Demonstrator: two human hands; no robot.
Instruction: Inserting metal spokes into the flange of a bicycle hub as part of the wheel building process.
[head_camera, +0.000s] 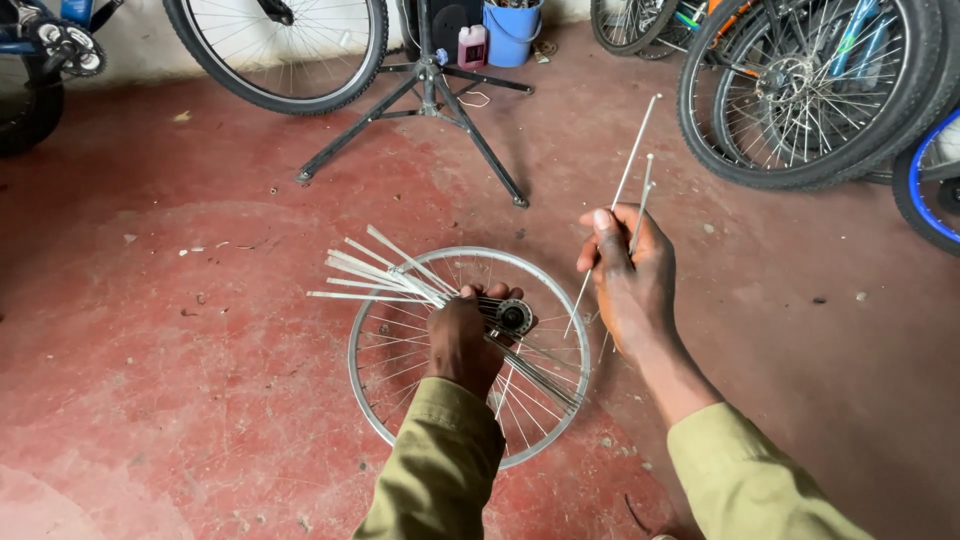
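Left hand (462, 335) grips hub (513, 317); right hand (628, 275) pinches spokes (628, 170).

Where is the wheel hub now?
The hub is at the centre of the head view, above the rim, beside the left hand.

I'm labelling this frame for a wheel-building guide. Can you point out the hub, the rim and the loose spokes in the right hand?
hub (514, 317), head view, on its round end face.
rim (352, 350), head view, on its left arc.
loose spokes (628, 165), head view, on the longest spoke's shaft above the right hand (628, 285).
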